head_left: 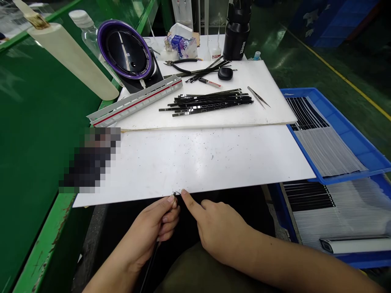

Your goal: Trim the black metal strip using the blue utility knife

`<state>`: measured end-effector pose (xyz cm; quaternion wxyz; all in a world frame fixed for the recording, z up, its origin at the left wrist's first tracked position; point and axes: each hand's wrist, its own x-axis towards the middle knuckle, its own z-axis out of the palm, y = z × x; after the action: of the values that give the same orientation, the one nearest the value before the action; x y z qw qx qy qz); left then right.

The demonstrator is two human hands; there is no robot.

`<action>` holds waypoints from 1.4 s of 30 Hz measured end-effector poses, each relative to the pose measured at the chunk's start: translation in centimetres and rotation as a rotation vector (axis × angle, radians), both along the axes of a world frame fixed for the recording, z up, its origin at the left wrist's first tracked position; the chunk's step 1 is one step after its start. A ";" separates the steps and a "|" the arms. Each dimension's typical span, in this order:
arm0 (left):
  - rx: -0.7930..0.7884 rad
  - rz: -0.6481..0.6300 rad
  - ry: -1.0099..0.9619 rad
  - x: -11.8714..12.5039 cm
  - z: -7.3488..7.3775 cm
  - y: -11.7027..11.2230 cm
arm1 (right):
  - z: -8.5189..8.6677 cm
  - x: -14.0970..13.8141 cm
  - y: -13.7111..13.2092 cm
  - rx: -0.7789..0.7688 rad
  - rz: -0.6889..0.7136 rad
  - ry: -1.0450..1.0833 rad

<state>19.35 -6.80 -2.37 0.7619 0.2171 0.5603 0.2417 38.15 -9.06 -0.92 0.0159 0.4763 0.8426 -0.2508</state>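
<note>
My left hand point(161, 217) is closed in a pinch on a thin black strip point(149, 266), at the front edge of the white table. The strip's tip shows just past the thumb, and its long part hangs down below the fist. A fine curved sliver stands out from that tip. My right hand point(221, 226) has its index finger stretched out, the fingertip close to the sliver at the table edge; whether they touch I cannot tell. The right hand's other fingers are curled and partly hidden, with nothing visible in them. Several similar black strips point(210, 101) lie piled on the white foam board point(146, 122).
Tweezers point(258, 97), cutting pliers point(180, 63), a small knife point(209, 83) and a black case point(225, 73) lie on the board. Behind stand a purple-rimmed fan point(126, 51) and a black bottle point(236, 34). A grey ruler point(137, 101) lies left; blue trays point(351, 142) of strips stand right.
</note>
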 end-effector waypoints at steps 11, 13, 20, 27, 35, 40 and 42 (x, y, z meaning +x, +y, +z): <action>-0.001 -0.007 -0.001 0.0 0.0 0.1 | 0.5 0.1 0.1 -0.017 -0.011 0.068; 0.003 -0.015 0.001 -0.1 0.0 0.2 | 0.5 0.2 0.2 0.002 0.000 0.044; -0.018 -0.041 -0.020 -0.5 -0.2 0.4 | 0.5 -0.1 0.5 0.040 0.037 -0.105; 0.042 -0.112 0.033 -0.4 0.8 -0.5 | -0.4 1.1 0.1 0.011 -0.025 -0.039; 0.049 -0.022 0.029 -0.6 1.0 -0.6 | 0.3 2.8 0.6 -0.091 -0.133 0.165; -0.056 0.010 -0.011 -0.6 0.5 0.1 | 0.5 1.9 0.9 -0.108 -0.078 0.151; -0.055 -0.009 0.015 -0.5 0.4 0.3 | 0.5 1.7 1.1 -0.100 -0.063 0.141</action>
<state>18.84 -6.47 -1.93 0.7644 0.2002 0.5716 0.2211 39.82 -7.98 -0.47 -0.0276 0.4824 0.8127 -0.3256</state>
